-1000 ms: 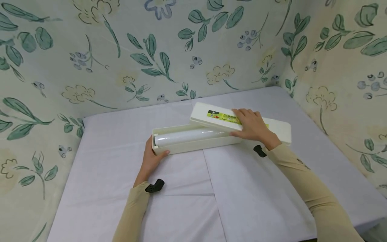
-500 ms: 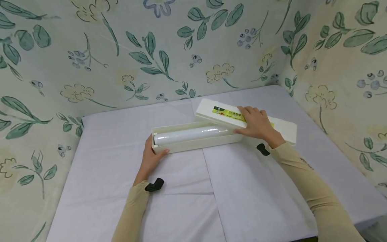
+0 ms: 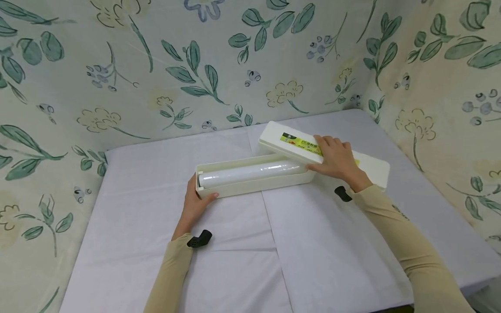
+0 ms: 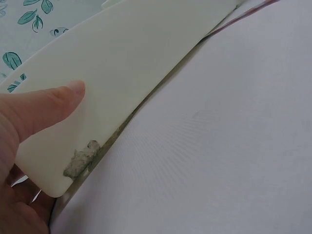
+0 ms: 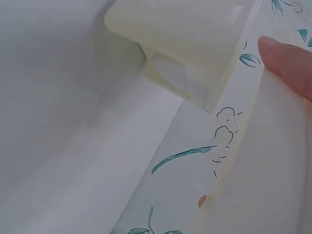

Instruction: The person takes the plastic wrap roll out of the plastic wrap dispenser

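A long cream plastic box point(image 3: 250, 188) lies on the table, holding a shiny roll of cling film point(image 3: 250, 173). My left hand point(image 3: 193, 204) grips the box's left end. In the left wrist view the thumb point(image 4: 58, 102) lies against the box's long wall, near a torn grey patch point(image 4: 82, 160). The lid point(image 3: 274, 135), white with a yellow-green label point(image 3: 301, 143), is raised aslant above the box's right part. My right hand point(image 3: 334, 158) holds this lid across its width, covering part of the label. In the right wrist view the box's end point(image 5: 180, 29) shows beside the lid point(image 5: 278, 161).
A white cloth point(image 3: 235, 265) with a seam covers the table. Floral fabric walls point(image 3: 219, 65) stand behind it and on both sides. A black wrist mount point(image 3: 200, 238) sits at the left sleeve, another black mount point(image 3: 342, 194) at the right.
My right hand has carried the lid to the right and slightly back, so more of the cling film roll shows. The left hand and the box stay nearly in place.
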Motion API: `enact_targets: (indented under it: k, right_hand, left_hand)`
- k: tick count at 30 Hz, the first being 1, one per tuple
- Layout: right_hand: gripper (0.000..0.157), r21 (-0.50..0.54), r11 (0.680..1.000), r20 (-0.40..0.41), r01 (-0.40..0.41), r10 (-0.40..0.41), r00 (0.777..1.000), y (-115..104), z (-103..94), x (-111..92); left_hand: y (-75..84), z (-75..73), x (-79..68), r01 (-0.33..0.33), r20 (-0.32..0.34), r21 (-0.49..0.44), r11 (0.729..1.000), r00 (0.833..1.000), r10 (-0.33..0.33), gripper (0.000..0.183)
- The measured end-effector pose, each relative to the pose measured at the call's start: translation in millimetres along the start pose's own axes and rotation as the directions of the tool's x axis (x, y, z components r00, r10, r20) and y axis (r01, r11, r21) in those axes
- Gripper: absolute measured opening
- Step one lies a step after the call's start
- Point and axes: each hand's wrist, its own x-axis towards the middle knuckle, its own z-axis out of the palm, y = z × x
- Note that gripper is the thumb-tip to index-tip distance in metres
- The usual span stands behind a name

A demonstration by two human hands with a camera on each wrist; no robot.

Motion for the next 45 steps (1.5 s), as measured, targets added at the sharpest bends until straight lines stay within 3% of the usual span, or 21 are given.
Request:
enact_targets:
  k: [9,16,20,42,45]
  right_hand:
    - [0.095,-0.021,0.999,-0.051,-0.040,0.039,0.998,6,-3.4,3]
    - [0.095,0.008,0.996,-0.063,-0.086,0.086,0.994,11,-2.9,4]
    - [0.094,0.020,0.994,-0.078,-0.111,0.113,0.991,14,-0.4,3]
    - [0.094,0.089,0.954,-0.099,-0.287,0.296,0.950,43,18.7,-1]
    - [0.094,0.094,0.945,-0.091,-0.313,0.322,0.942,46,19.5,-3]
  left_hand:
    - [-1.2,-0.6,3.1,0.004,-0.005,0.025,1.000,1.000,-0.004,0.094]
    - [-32.0,-0.2,13.8,-0.007,-0.027,0.008,1.000,1.000,0.007,0.097]
    - [-38.2,-0.8,14.1,-0.023,-0.033,0.023,0.999,0.999,0.024,0.097]
    - [-40.6,-0.4,10.3,-0.038,-0.014,0.011,0.999,0.999,0.038,0.097]
    - [-30.2,-1.2,8.0,-0.027,-0.009,0.016,0.999,1.000,0.027,0.096]
